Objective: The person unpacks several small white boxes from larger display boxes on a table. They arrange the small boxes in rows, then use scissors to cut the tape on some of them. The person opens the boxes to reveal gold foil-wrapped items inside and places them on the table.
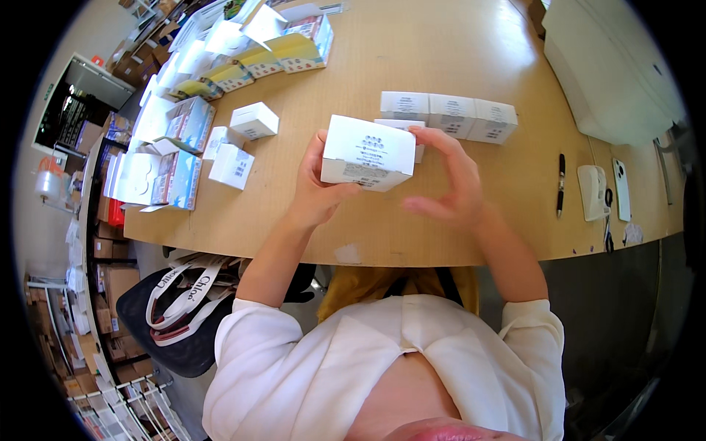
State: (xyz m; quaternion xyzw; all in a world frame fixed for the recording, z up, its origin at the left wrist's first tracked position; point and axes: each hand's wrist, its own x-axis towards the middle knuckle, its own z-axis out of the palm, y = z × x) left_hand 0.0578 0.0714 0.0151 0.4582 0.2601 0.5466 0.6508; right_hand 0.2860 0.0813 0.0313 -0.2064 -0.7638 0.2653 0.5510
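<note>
A small white carton (pixel 368 147) with printing on its faces is held up over the table in my left hand (pixel 315 184), thumb on its near face and fingers round its left side. My right hand (pixel 460 184) is at the carton's right, fingers and thumb spread. Its index fingertip is by the top right corner; whether it touches I cannot tell. Just behind, another white carton (pixel 400 123) is mostly hidden by the held one. Beyond it stands a row of three white cartons (pixel 451 110). Left of my hands are three more loose white cartons (pixel 254 120).
Opened, colourful display boxes (pixel 305 44) line the table's left and far left edge. At the right lie a black pen (pixel 561 184), a white tape dispenser (pixel 591 192), scissors (pixel 608 213) and a phone (pixel 622 189). A large white bin (pixel 607 66) stands at the far right.
</note>
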